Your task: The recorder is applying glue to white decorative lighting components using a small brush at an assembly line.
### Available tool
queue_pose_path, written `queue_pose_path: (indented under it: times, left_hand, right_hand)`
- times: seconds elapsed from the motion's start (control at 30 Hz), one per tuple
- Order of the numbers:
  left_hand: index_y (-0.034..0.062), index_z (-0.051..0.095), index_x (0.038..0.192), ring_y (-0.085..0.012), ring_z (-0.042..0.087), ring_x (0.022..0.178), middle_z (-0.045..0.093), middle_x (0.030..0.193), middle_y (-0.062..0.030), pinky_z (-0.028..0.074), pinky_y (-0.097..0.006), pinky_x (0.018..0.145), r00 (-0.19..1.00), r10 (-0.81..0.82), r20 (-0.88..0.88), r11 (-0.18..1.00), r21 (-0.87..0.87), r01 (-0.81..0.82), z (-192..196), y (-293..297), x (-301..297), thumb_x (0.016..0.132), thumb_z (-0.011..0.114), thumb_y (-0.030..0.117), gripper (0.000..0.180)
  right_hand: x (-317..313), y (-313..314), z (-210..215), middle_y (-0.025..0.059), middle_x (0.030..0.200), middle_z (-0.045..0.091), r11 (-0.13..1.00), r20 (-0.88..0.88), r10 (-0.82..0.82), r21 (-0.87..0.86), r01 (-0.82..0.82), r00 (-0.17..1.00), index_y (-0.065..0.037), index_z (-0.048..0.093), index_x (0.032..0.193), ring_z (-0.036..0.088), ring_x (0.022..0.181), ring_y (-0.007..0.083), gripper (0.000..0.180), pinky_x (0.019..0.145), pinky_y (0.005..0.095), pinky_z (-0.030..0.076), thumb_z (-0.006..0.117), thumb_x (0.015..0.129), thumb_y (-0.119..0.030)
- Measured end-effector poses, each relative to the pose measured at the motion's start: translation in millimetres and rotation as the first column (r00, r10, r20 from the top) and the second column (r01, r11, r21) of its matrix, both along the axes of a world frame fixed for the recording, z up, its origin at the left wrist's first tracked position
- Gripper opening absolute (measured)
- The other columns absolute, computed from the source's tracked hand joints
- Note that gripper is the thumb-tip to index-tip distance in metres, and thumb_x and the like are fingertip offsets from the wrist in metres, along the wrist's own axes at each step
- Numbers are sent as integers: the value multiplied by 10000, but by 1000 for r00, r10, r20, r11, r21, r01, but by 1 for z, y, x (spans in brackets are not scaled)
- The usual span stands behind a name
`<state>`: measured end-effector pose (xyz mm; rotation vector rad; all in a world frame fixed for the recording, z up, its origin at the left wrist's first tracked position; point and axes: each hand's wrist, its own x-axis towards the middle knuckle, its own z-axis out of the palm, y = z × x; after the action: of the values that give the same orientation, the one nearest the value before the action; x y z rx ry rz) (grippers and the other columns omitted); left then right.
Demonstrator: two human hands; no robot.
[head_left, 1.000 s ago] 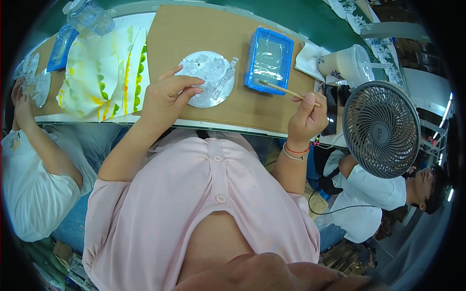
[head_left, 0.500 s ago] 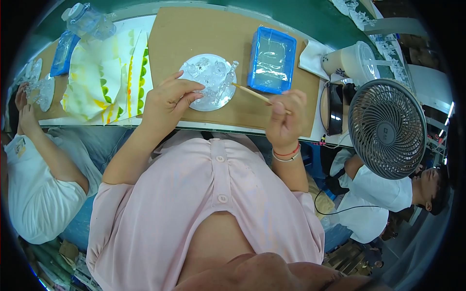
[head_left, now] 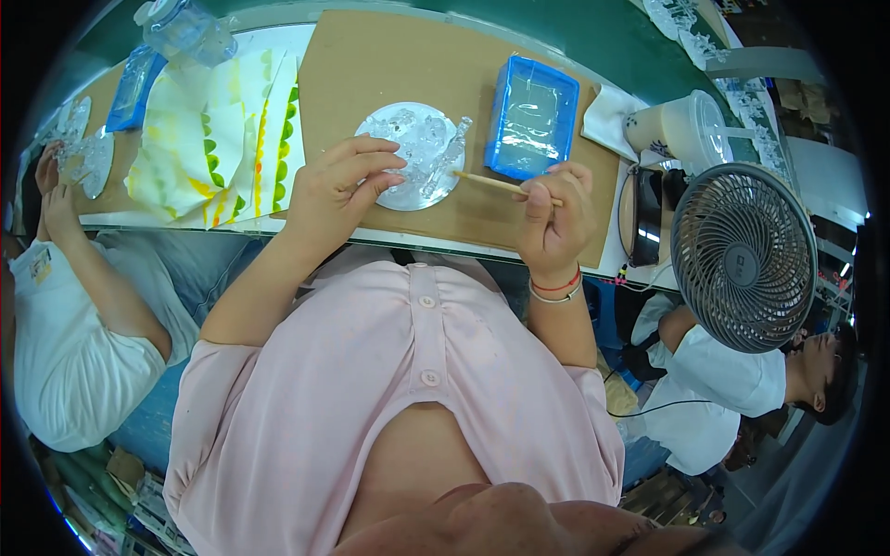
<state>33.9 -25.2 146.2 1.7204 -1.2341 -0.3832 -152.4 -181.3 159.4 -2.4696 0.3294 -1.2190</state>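
A white round plate [head_left: 428, 196] lies in front of me with several clear, glassy-looking plastic pieces [head_left: 408, 139] on it. My left hand [head_left: 348, 185] reaches over the plate's left edge, thumb and fingers bent together at the pieces; whatever is between the fingertips is too small and see-through to make out. My right hand [head_left: 556, 218], right of the plate, is closed round a thin wooden stick [head_left: 496, 183]. The stick's tip points left, at the right side of the plate, beside a longer clear piece [head_left: 456, 139]. I cannot tell whether the tip touches it.
Brown cardboard [head_left: 371, 56] covers the table. A blue tray [head_left: 531, 116] stands behind my right hand, near a lidded cup [head_left: 663, 128], sunglasses [head_left: 648, 213] and a fan [head_left: 742, 259]. Patterned sheets [head_left: 209, 139] and a clear jar [head_left: 190, 32] lie left. Co-workers sit on both sides.
The whole view has shifted slightly. The fingers of my left hand have curled closer together over the pieces. My right hand has tilted the stick nearer to level, its tip still by the plate.
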Motion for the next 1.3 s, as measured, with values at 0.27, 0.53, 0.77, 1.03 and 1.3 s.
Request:
queue_pose_path:
  times: [0.27, 0.53, 0.77, 1.03, 1.3]
  left_hand:
    - [61, 681, 879, -172, 608, 848, 637, 1017, -65, 484, -252, 699, 998, -8, -58, 1000, -15, 7, -1, -4, -5, 746, 678, 50, 134]
    - [73, 686, 849, -183, 619, 774, 644, 988, -55, 486, -277, 663, 998, 14, -64, 999, -47, -17, 0, -10, -12, 733, 696, 93, 118]
    - [51, 677, 871, -158, 614, 801, 621, 1066, -72, 491, -247, 650, 999, -38, 0, 997, -66, 38, -6, -11, -13, 741, 681, 29, 132]
    - [63, 680, 854, -176, 621, 799, 630, 1040, -60, 493, -268, 661, 999, -30, -37, 998, -61, 28, -4, -12, -16, 732, 687, 50, 123]
    - [51, 670, 870, -164, 619, 773, 618, 1070, -68, 488, -266, 686, 998, -62, -30, 996, -60, 60, -2, -9, -18, 740, 678, 27, 133]
  right_hand:
    - [-6, 6, 4, 24, 621, 565, 999, -53, 38, 17, -37, 998, -57, 519, 752, 516, 581, 174, 151, 751, 371, 406, 492, 893, -102]
    - [-8, 13, -3, 22, 653, 561, 999, 3, 32, -30, -32, 999, -77, 533, 760, 493, 548, 187, 65, 732, 373, 397, 554, 808, -39]
    - [-12, 32, -10, 27, 643, 573, 997, -34, 72, -31, -73, 997, -64, 538, 778, 481, 533, 175, 118, 770, 375, 388, 496, 876, -113]
    - [-29, 28, -16, 31, 695, 597, 995, -26, 80, 57, -78, 996, -83, 532, 812, 506, 571, 180, 24, 760, 363, 384, 539, 820, -61]
    - [-34, 27, -11, 32, 697, 594, 994, -2, 97, 50, -97, 995, -76, 530, 802, 496, 561, 188, 39, 760, 369, 387, 518, 834, -57]
